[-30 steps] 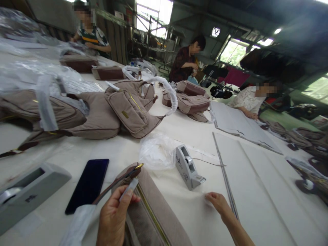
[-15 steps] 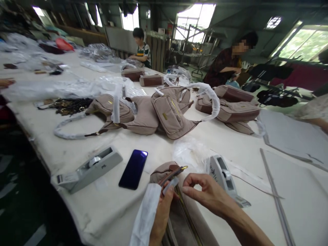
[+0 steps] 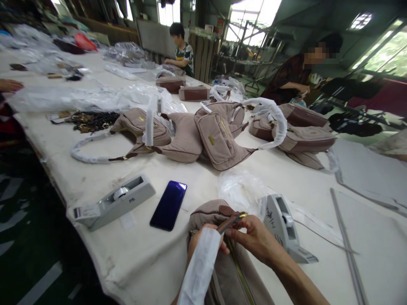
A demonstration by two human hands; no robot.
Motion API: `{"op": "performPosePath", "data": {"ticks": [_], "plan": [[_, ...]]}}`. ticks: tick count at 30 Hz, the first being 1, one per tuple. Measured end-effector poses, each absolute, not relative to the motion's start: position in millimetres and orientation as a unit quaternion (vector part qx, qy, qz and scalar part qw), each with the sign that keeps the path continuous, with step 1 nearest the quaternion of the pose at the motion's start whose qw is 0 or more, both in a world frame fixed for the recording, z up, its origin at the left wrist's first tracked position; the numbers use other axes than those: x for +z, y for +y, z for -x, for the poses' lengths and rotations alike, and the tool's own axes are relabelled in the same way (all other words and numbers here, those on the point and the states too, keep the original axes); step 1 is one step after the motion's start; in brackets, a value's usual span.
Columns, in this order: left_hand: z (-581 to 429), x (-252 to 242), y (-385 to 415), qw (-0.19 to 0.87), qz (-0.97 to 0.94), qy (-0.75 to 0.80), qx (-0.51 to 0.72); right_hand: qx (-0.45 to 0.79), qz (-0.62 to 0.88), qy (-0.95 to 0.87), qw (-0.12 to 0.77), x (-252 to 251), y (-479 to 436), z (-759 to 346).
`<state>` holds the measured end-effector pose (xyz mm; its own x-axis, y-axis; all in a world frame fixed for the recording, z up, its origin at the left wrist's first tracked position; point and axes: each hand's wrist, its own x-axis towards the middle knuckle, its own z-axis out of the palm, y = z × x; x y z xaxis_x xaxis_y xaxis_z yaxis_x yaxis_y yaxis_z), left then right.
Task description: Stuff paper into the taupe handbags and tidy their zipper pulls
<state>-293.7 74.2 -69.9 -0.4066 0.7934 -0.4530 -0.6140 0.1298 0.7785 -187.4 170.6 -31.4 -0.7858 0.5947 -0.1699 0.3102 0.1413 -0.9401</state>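
Observation:
A taupe handbag [image 3: 251, 271] with a gold zipper lies in front of me at the table's near edge. Its strap [image 3: 228, 223] ends in brown leather with a gold clasp, and white wrapping [image 3: 200, 267] covers the rest. My left hand [image 3: 195, 241] is curled around the strap from behind, its fingers partly hidden by the wrapping. Close to the gold clasp, my right hand [image 3: 256, 237] pinches the leather end between thumb and fingers. The white strip seen earlier in my left hand cannot be made out.
One tape dispenser [image 3: 117, 201] stands left of a dark phone [image 3: 168, 205]; another tape dispenser [image 3: 286, 228] is right of my hands. Beyond lie several taupe bags [image 3: 219, 140], crumpled plastic [image 3: 238, 188] and dark straps with metal fittings [image 3: 92, 120]. Co-workers [image 3: 182, 53] sit farther back.
My right hand has closed in on the strap end and now grips it beside the clasp. My left hand has shifted behind the wrapped strap, which has moved right.

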Motion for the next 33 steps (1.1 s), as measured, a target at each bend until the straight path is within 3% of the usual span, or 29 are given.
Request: {"op": "performPosePath", "data": {"ticks": [6,16,26,33], "plan": [[295.2,-61.2,66.2,0.647,0.061,0.386,0.654,0.597,0.296,-0.722,0.186,-51.8,164.1,191.0],[289.6,-63.0,61.9,0.638,0.035,0.361,0.679,0.567,0.396,-0.677,0.252,-66.1,153.5,187.6],[266.4,-67.2,54.5,0.58,-0.038,0.392,0.714,0.81,0.367,-0.446,0.096,-58.1,149.7,194.2],[258.5,-69.0,55.3,0.62,0.072,0.272,0.732,0.93,0.223,-0.291,0.032,-63.3,154.2,197.2]]}}
